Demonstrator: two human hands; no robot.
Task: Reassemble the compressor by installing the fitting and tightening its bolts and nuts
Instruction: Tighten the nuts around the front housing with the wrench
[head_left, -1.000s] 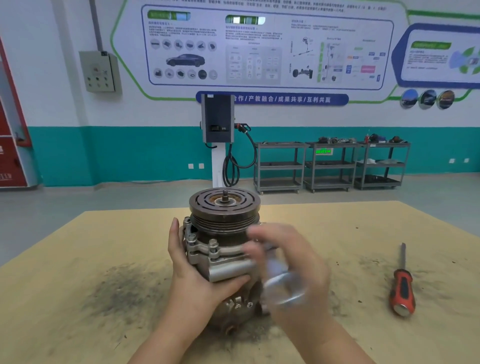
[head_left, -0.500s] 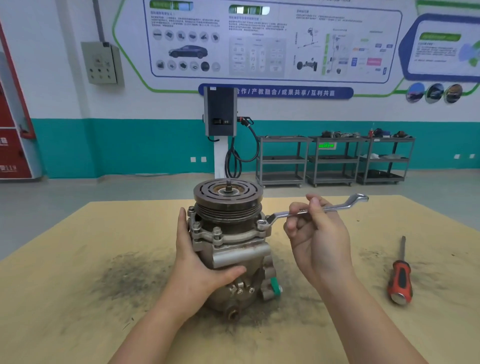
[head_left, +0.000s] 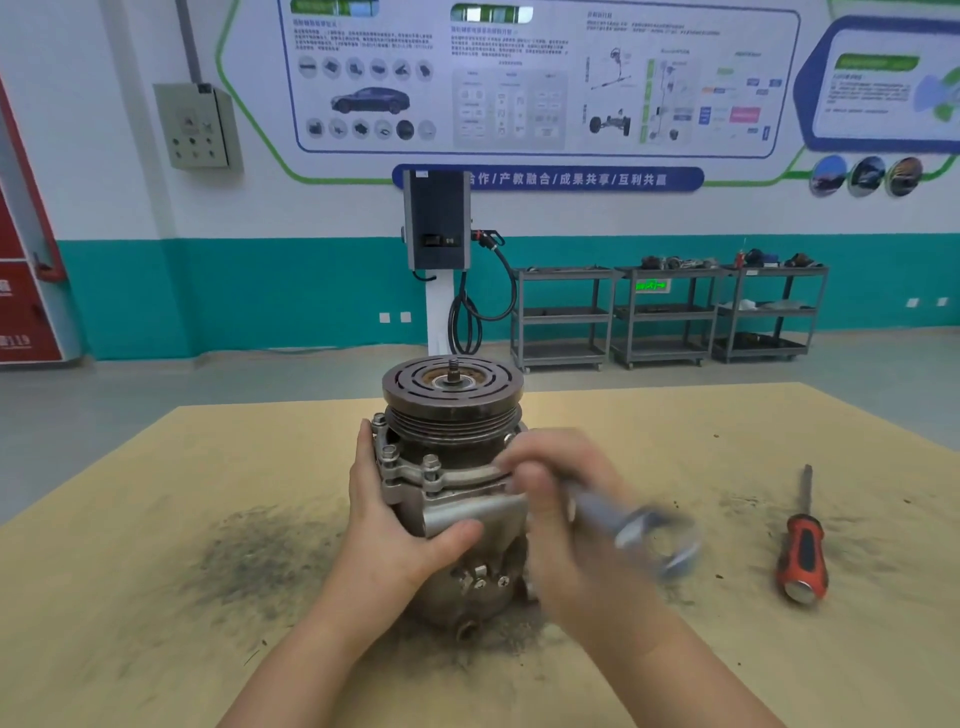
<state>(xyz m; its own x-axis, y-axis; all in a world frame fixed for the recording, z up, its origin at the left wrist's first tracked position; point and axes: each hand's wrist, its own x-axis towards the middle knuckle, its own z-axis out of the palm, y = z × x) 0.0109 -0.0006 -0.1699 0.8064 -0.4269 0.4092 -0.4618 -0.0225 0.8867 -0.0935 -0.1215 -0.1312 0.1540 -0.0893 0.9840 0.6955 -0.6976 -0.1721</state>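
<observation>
Fingers of the left hand (head_left: 395, 540) curl round the near side of the upright grey cast-metal compressor with its dark grooved pulley on top (head_left: 452, 467), thumb pressed on its smooth silver boss and fingertips hooked behind the flange, steadying it where it stands at the middle of the tan board-topped table (head_left: 156, 519); fingers of the right hand (head_left: 566, 519) are smeared by motion but look wrapped round the shank of a silver ring spanner (head_left: 634, 525), whose ring end points out to the right, off any bolt; whether its other end sits on a nut I cannot tell; the head view is the only one; judging from this, the risk is the spanner landing crooked on a flange bolt and slipping, rounding the head or knocking knuckles on the pulley, or the compressor rocking on the gritty dark dust beneath it if the left hand's hold slackens; counted: one compressor, one spanner, one red-and-black-handled screwdriver (head_left: 802, 551) lying well apart to the right, two hands, three grey shelf trolleys (head_left: 665, 317) by the far wall
</observation>
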